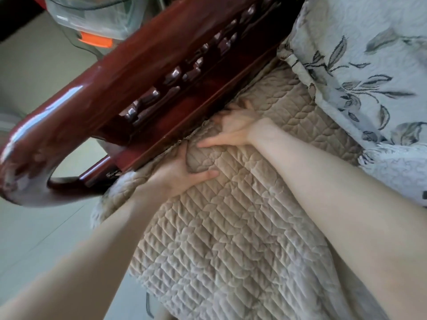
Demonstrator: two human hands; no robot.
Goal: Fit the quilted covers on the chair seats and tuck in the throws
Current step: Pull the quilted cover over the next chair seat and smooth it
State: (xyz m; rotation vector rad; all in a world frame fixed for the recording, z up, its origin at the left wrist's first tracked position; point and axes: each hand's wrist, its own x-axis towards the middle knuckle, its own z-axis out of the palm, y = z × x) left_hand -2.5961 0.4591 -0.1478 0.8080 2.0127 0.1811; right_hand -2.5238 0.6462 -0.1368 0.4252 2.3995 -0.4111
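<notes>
I see the left hand (182, 174) bunching a fold of the quilted cover (219, 239) hard against the wooden armrest (138, 88). The right hand (235, 128) presses the cover along the same armrest. Its fingertips are blurred, so I cannot tell its grip. The floral throw (369, 77) lies on the cover's far side from the armrest.

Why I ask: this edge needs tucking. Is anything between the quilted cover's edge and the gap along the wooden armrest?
Nothing visible. The left hand and right hand touch the quilted cover at the armrest rail; the floral throw lies farther along.
</notes>
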